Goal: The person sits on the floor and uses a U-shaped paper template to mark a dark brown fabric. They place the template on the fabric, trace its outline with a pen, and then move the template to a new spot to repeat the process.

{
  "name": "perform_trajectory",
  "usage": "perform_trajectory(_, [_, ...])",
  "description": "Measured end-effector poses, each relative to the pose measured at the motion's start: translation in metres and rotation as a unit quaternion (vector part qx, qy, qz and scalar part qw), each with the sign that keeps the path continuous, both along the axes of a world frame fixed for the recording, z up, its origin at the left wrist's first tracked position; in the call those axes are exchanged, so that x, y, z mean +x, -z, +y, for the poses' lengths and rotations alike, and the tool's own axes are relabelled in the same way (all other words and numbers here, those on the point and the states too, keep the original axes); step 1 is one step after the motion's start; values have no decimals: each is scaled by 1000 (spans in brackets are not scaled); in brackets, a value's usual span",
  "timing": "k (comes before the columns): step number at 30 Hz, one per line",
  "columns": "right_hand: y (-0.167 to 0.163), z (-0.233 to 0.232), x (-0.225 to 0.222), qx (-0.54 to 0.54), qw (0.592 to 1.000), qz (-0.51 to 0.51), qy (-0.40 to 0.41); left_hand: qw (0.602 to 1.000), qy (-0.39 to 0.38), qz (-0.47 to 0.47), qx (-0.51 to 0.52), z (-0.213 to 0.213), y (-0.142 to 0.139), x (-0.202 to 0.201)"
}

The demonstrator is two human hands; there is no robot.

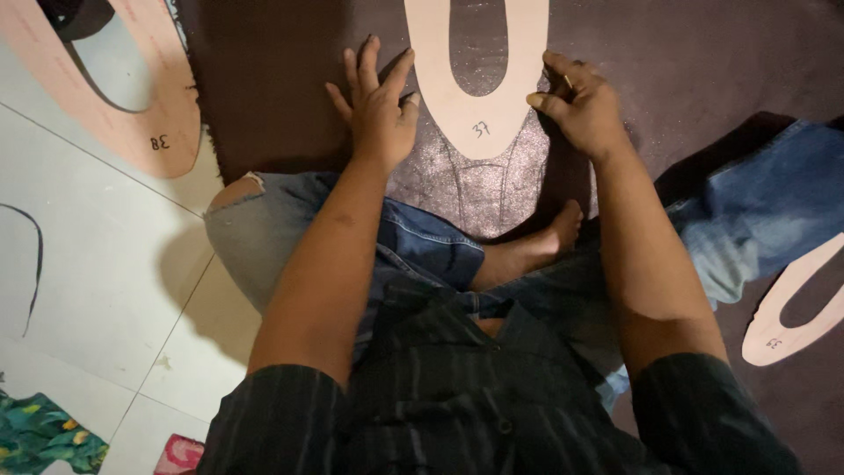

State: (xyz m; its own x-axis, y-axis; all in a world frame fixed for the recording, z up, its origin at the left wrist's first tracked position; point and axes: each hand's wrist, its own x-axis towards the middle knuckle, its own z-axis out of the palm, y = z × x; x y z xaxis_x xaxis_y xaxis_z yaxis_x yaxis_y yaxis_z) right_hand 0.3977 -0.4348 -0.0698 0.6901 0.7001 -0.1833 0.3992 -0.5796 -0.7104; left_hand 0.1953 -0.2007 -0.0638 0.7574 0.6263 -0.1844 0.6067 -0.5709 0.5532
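I sit cross-legged on the floor over a dark glittery sheet of material (475, 189). A pale cardboard U-shaped shoe pattern (479, 110) lies on it in front of me. My left hand (376, 105) rests flat with fingers spread on the sheet, its thumb touching the pattern's left edge. At the pattern's right edge my right hand (580, 105) has its fingers curled around a thin, mostly hidden pen or marker. Faint drawn outlines show on the sheet below the pattern.
A second, pinkish pattern (145, 105) lies at upper left on the white tiled floor (97, 255). A third pale pattern (791, 317) sits at right by my jeans leg. My bare foot (536, 251) is tucked under me. Colourful cloth (40, 435) is at lower left.
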Motion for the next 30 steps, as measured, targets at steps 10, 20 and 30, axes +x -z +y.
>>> perform_trajectory(10, [6,-2,-3,-26,999,-43,-10,1000,-4,15,-21,5,-1,-3])
perform_trajectory(20, [-3,9,-8,-75,996,30,38,997,-15,34,-66,9,-13,-2])
perform_trajectory(30, [-9,12,-8,-76,997,-10,4,998,-22,18,-64,7,-8,-3])
